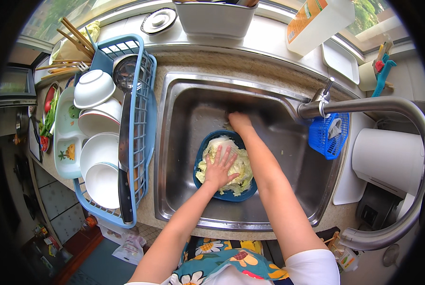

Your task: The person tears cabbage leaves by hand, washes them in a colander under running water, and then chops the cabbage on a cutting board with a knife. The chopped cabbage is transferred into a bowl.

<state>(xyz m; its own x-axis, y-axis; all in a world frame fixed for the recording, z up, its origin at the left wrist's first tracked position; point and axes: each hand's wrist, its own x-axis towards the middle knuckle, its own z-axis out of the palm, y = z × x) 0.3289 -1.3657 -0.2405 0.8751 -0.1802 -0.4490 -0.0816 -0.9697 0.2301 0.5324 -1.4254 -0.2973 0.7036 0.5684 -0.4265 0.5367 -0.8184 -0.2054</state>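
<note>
A dark blue plastic basin (233,198) filled with torn pale leaves of Chinese cabbage (243,169) rests on the floor of a stainless steel sink (283,199). My left hand (219,167) lies flat on top of the leaves, fingers spread, gripping nothing. Past the basin's far right rim, my right hand (239,122) reaches down to the sink floor near its back wall. Its fingertips are in shadow and partly hidden, so what they touch does not show clearly. A few small scraps lie on the sink floor.
Left of the sink stands a light blue dish rack (141,121) with white bowls (100,185) and a black-handled knife (124,185). A curved steel faucet (369,105) arches over the right side. A blue strainer basket (319,137) hangs at the sink's right rim.
</note>
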